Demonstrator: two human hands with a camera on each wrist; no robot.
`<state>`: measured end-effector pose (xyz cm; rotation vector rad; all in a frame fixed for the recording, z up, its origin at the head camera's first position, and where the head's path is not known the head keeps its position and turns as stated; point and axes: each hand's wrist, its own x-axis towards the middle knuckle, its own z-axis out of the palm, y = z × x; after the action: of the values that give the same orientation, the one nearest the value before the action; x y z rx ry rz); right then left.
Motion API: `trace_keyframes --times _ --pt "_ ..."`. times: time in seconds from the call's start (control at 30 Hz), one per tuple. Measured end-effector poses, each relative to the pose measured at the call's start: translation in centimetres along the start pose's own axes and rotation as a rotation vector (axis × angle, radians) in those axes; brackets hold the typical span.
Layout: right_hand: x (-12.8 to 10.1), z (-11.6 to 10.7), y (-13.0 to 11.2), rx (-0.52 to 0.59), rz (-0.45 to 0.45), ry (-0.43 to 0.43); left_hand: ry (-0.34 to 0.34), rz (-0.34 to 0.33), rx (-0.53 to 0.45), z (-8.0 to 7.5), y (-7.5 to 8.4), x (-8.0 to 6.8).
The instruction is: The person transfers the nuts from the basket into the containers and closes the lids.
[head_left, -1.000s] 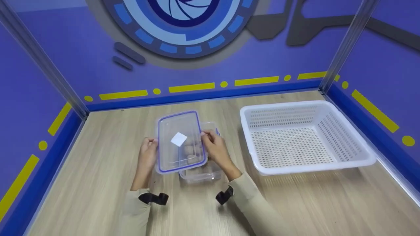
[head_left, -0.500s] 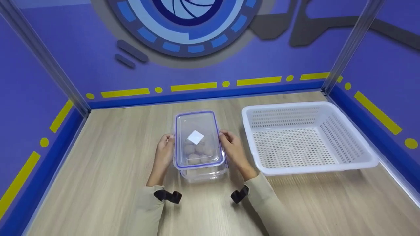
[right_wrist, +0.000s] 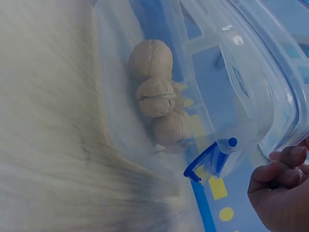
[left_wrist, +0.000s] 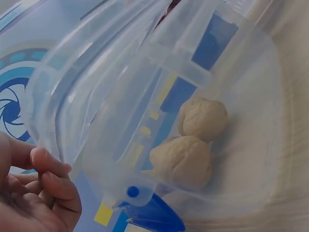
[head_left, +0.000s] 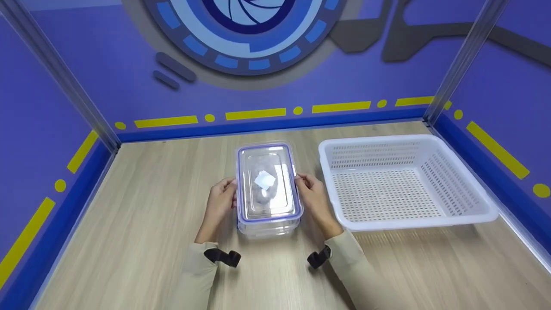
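A clear plastic box (head_left: 267,226) stands on the wooden table, with walnuts (left_wrist: 186,159) (right_wrist: 155,96) lying inside it. A clear lid (head_left: 267,183) with a blue rim and a white sticker lies over the box. My left hand (head_left: 224,200) pinches the lid's left long edge, its fingers (left_wrist: 46,186) curled at the rim. My right hand (head_left: 311,196) grips the lid's right long edge, with fingers (right_wrist: 282,174) curled beside the lid's side flap. Whether the lid is pressed fully home cannot be told.
An empty white perforated basket (head_left: 404,217) stands just right of the box. Purple walls with yellow markings enclose the table at back and sides, with metal posts in the corners. Bare wood (head_left: 142,202) lies to the left and in front.
Both hands carried the lid rightward from off the box's left side and lowered it squarely over the box. The basket has not moved.
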<state>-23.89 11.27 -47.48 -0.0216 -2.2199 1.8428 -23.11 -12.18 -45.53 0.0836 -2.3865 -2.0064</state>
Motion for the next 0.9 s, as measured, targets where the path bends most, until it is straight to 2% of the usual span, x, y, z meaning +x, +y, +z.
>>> trace_keyframes --times 0.27,0.4,0.53,0.77,0.9 --pt "-0.1 -0.2 -0.4 0.093 0.035 -0.007 0.081 0.046 -0.041 -0.1 0.5 0.0" --pt "-0.7 -0.3 -1.9 0.127 0.04 0.007 0.082 0.083 -0.063 -0.2 0.9 0.1" --pt "-1.5 -0.5 -3.5 0.177 0.003 0.009 0.091 0.103 -0.104 -0.5 1.3 0.1" --pt "-0.3 0.1 -1.4 0.296 -0.009 0.042 0.094 0.153 -0.192 -1.1 1.6 0.2" --pt "-0.2 0.4 -1.1 0.324 -0.043 0.056 0.089 0.178 -0.228 -1.3 1.7 0.2"
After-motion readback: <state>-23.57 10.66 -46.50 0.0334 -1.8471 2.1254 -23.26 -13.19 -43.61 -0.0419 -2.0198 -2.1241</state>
